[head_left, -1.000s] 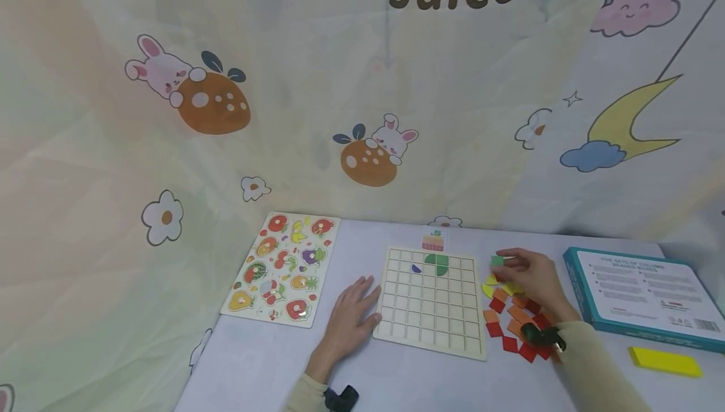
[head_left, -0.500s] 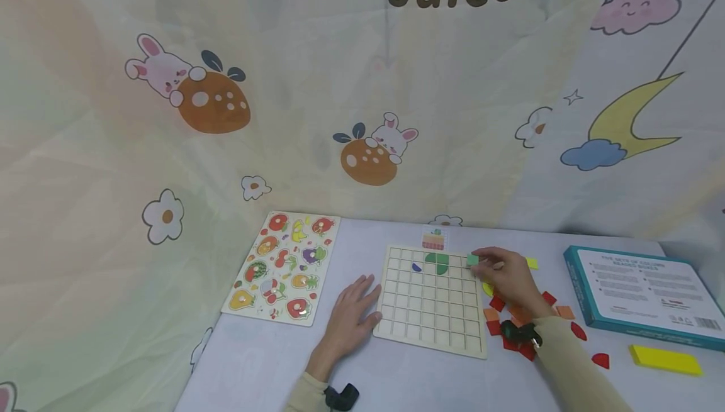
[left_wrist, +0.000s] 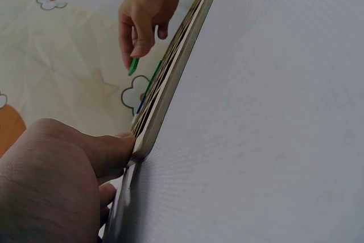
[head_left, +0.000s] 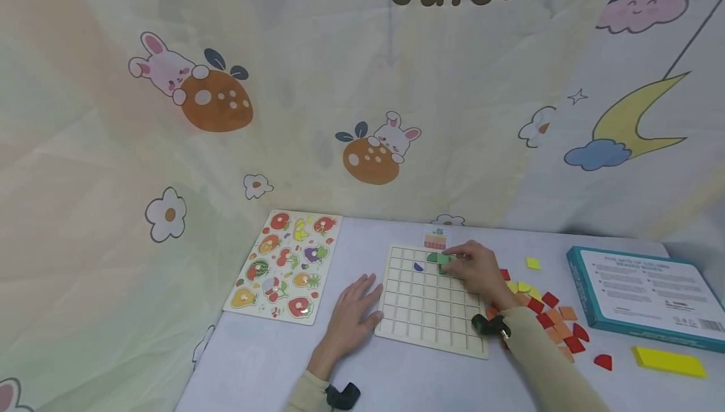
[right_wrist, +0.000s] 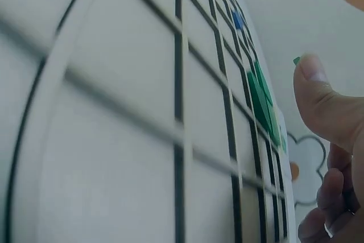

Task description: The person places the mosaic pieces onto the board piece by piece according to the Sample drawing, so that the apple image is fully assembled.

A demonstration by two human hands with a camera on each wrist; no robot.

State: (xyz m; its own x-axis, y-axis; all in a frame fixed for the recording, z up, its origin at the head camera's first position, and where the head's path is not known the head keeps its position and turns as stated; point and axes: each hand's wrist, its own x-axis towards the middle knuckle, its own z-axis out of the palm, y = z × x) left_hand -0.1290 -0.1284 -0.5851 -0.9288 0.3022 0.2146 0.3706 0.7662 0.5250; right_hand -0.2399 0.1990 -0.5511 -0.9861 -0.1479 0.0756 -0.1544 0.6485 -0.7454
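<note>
My right hand (head_left: 476, 268) pinches a small green tile (left_wrist: 133, 66) between thumb and fingertips. It is over the upper part of a pale wooden grid board (head_left: 425, 317), clear of the surface in the left wrist view. Green rounded pieces (head_left: 432, 257) lie in the board's top rows, partly hidden by the right hand in the head view. A small blue half-round piece (head_left: 418, 267) sits just left of them. My left hand (head_left: 351, 314) rests at the board's left side, fingers extended, its thumb touching the edge near the corner.
Right of the board lie loose red, orange and yellow tiles (head_left: 557, 330). A small cake picture card (head_left: 435, 238) stands behind the board. A fruit puzzle board (head_left: 283, 267) is at left. A teal-edged box (head_left: 646, 292) and a yellow block (head_left: 668, 361) are at right.
My right hand has carried the green tile left from the loose tiles to above the board, uncovering more of the pile. The left hand stays put.
</note>
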